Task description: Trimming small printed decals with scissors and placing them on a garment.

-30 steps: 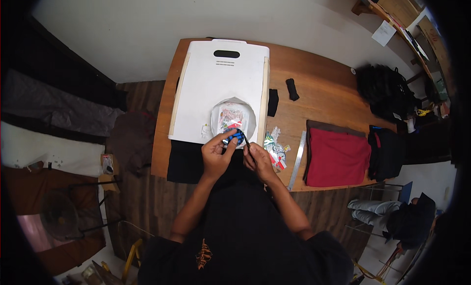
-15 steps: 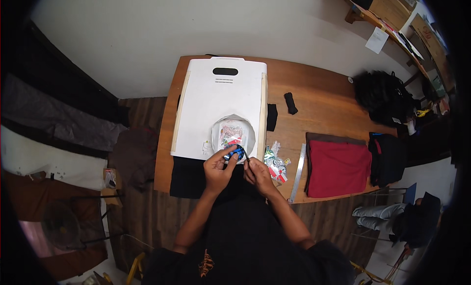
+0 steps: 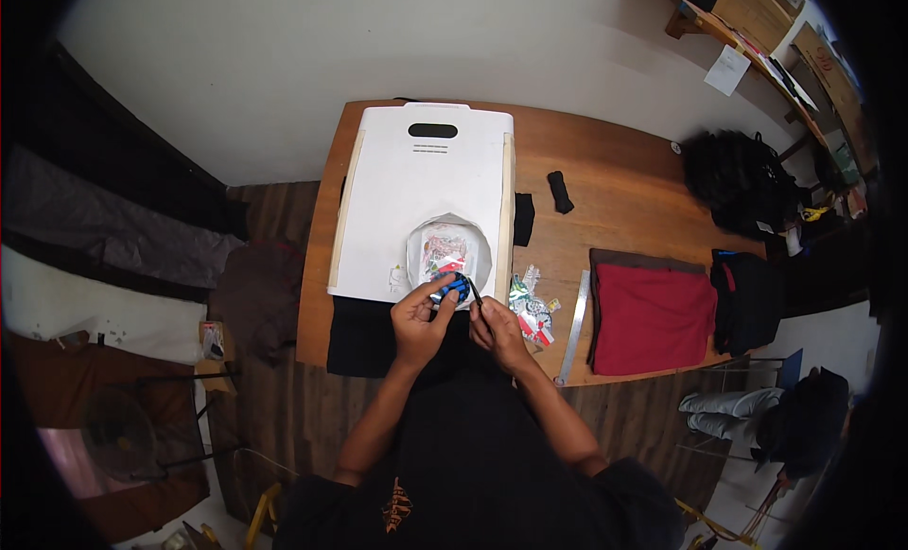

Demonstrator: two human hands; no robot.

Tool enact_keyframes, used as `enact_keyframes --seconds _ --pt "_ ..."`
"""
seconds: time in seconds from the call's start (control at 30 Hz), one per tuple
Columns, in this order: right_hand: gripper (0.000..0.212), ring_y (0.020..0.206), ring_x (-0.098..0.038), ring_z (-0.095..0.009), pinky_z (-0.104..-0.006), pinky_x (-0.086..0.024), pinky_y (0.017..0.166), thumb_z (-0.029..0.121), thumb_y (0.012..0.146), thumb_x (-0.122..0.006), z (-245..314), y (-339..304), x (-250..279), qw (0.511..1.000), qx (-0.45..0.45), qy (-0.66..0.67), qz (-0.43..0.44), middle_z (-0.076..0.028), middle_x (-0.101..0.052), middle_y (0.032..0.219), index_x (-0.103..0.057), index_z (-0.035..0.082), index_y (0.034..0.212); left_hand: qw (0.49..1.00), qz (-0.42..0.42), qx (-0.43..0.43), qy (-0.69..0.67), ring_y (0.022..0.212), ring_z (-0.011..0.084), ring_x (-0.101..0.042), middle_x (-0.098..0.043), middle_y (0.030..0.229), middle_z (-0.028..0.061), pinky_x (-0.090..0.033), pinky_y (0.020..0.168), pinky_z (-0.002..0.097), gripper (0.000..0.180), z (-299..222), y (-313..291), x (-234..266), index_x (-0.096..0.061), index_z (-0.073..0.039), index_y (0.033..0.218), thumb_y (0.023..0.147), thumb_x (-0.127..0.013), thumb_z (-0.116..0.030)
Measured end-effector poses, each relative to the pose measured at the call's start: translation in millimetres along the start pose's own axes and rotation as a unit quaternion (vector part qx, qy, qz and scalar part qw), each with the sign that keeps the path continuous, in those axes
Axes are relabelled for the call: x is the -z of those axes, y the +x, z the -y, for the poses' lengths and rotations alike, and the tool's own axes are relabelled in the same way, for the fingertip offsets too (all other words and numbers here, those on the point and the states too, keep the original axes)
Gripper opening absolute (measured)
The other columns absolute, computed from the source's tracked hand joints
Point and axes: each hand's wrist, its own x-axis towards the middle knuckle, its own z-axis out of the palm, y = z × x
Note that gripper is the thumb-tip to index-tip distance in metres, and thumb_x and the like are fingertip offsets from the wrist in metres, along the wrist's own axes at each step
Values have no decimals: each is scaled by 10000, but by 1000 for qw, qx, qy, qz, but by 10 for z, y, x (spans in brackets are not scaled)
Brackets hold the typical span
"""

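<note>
My left hand [image 3: 421, 321] pinches a small roundish blue-and-black piece [image 3: 456, 285] between thumb and fingers. Closed round a thin black tool [image 3: 476, 293], my right hand [image 3: 498, 332] holds its tip at the piece's right edge. The tool's exact kind is too small to make out. Both hands are over the near side of a round white container [image 3: 487, 257], inside which lie colourful printed film pieces [image 3: 443, 245]. That container rests on a large white board-like panel [image 3: 383, 186] with a slot near its far end. More cut printed pieces [image 3: 532, 309] lie beside my right hand.
A metal ruler [image 3: 574, 328] and folded red cloth [image 3: 653, 318] lie to the right on the wooden table [image 3: 615, 200]. A dark rolled item [image 3: 561, 192] lies farther back. A black backpack [image 3: 742, 181] is at the right end. Another person [image 3: 804, 422] is at far right.
The view has shifted slightly. My hands stay almost in place, with the tool's tip and the blue-and-black piece changing angle a little.
</note>
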Motion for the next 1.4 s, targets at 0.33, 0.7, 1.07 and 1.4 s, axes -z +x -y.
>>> enact_keyframes --seconds 0.33,0.7,1.07,1.4 --pt "315 441 -246 -52 -226 -245 447 322 1091 -399 44 14 -47 1000 15 -24 -7 59 -314 559 -526 64 959 1000 -4 -19 15 906 89 -628 -655 1036 104 -508 745 192 276 26 16 8 -642 122 1191 915 -632 115" --pt "321 438 -238 -50 -226 -237 442 325 1091 -399 -48 -5 46 1000 7 -12 0 61 -314 561 -529 62 961 1000 0 5 -13 959 115 -640 -657 1063 104 -519 805 210 274 -30 3 -3 -654 114 1191 918 -641 101" --pt "331 439 -239 -49 -226 -236 440 335 1091 -403 51 -7 -21 1000 13 -26 -3 57 -318 560 -533 57 966 1000 0 -3 -4 918 87 -626 -652 1027 82 -500 763 190 285 7 -1 4 -659 105 1196 911 -646 106" --pt "332 441 -242 -48 -227 -235 441 335 1093 -397 26 -3 -5 999 15 -30 -5 57 -311 555 -529 61 959 1000 5 -12 8 914 91 -632 -650 1024 82 -504 757 189 283 -36 2 -4 -662 102 1192 909 -646 108"
